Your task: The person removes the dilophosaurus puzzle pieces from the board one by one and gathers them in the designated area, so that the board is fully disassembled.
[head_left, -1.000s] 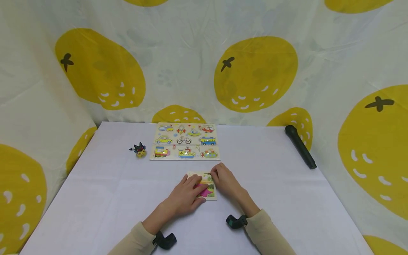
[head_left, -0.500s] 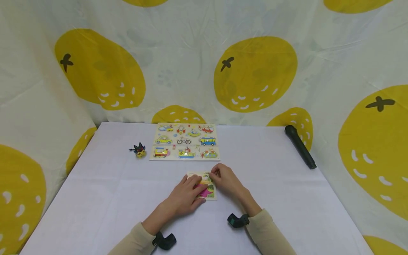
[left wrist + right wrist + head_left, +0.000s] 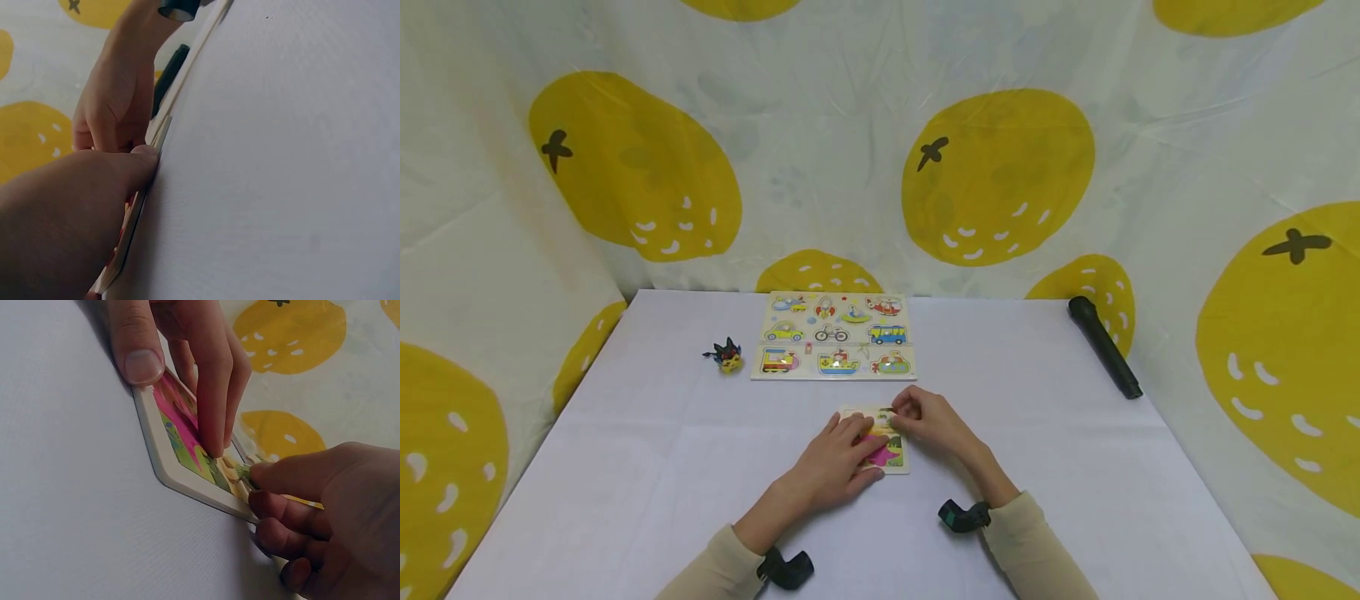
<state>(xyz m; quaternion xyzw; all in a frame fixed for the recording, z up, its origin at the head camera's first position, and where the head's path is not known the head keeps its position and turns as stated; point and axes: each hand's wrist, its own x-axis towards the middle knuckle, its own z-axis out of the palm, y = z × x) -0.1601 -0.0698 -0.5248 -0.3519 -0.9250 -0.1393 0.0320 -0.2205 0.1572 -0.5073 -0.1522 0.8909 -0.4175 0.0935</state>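
A small square jigsaw puzzle [image 3: 895, 468] with a pale frame and a pink and green picture lies on the white table in the head view. My left hand [image 3: 838, 462] rests over its left part, fingertips pressing on the picture and thumb on the near rim. At its far right corner, my right hand [image 3: 928, 422] pinches a puzzle piece [image 3: 244, 475] with a green print between thumb and forefinger. In the right wrist view that piece is tilted up at the corner. Much of the picture is hidden under my left hand.
Behind the small puzzle lies a larger wooden peg puzzle board [image 3: 835, 340] with vehicle pictures. A small dark and yellow figurine [image 3: 727, 356] stands to its left. Toward the far right edge lies a black microphone [image 3: 1105, 346]. A fruit-printed curtain [image 3: 835, 167] borders the table.
My right hand has shifted slightly left over the puzzle's far right corner, and the pinched piece has moved with it and tilted. My left hand has stayed in place.
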